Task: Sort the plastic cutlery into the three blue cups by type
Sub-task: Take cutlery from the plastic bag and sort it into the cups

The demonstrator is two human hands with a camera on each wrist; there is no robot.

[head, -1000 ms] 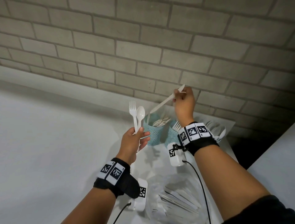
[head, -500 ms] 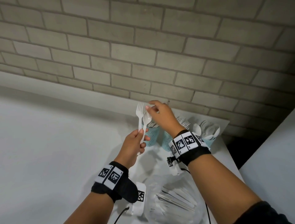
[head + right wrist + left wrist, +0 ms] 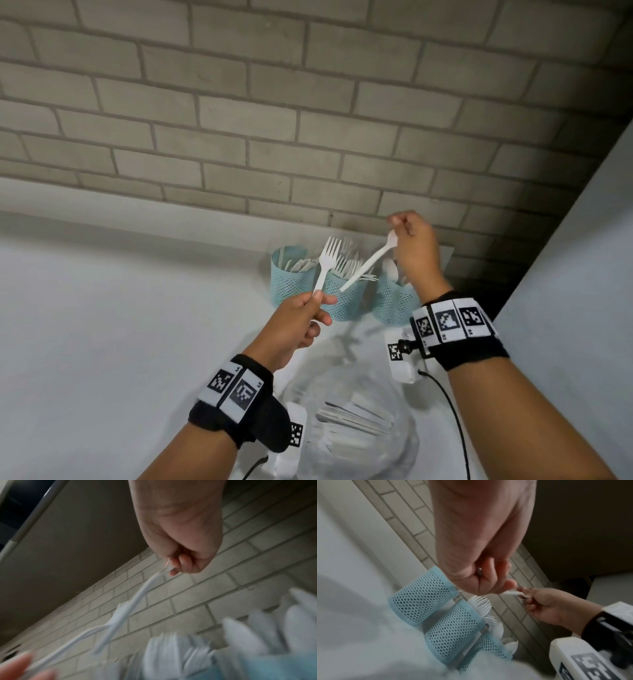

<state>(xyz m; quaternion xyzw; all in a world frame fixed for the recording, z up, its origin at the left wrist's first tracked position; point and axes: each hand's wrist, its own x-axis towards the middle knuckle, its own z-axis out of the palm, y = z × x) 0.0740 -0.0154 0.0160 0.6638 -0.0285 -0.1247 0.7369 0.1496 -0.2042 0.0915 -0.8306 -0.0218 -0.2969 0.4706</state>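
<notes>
My left hand (image 3: 317, 297) pinches the handle of a white fork (image 3: 329, 251), tines up, in front of the cups. My right hand (image 3: 394, 229) pinches a white spoon (image 3: 370, 262) by its bowl above the right cup, the handle slanting down-left. Three blue mesh cups stand in a row by the wall: the left cup (image 3: 290, 279) holds knives, the middle cup (image 3: 346, 303) forks, the right cup (image 3: 394, 305) spoons. In the right wrist view the spoon (image 3: 145, 588) hangs from my right hand (image 3: 169, 568) and crosses the fork (image 3: 120, 613).
A clear plastic bag (image 3: 356, 425) with several white cutlery pieces lies on the white table (image 3: 102, 342) near me. The brick wall (image 3: 308, 120) rises right behind the cups. A second white surface (image 3: 589, 274) borders the right side.
The knife my right hand held over the left cup is gone from it. That hand then took the spoon from my left hand and carried it right, above the right cup. The left keeps the fork.
</notes>
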